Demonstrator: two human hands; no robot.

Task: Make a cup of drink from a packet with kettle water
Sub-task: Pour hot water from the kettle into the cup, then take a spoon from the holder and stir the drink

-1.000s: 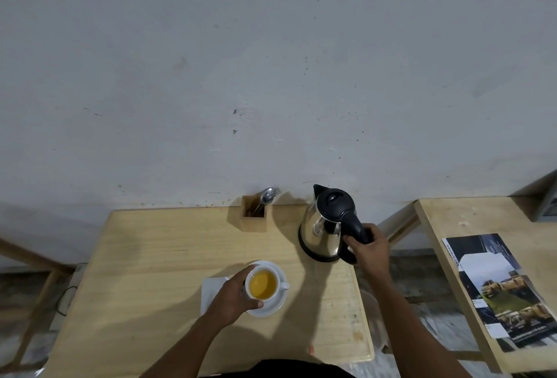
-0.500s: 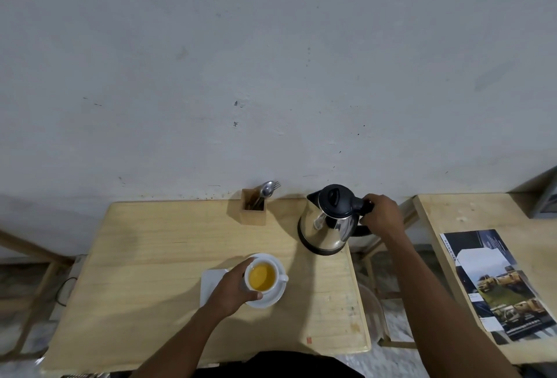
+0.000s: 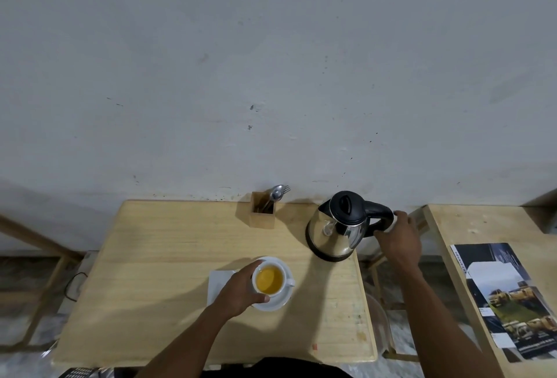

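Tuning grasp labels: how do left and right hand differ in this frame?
The left hand wraps the white cup from its left side, low and near the body; the right hand reaches farther out to the kettle at the table's right rear corner. Left fingers curl around the cup's wall; right fingers sit loosely at the black handle's end, so its grip looks partial. Both hands are bare, and each touches one thing standing on the table.

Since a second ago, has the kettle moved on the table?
Yes. The kettle has gone back toward the wall and rightward, farther from the cup, now near the table's back right corner.
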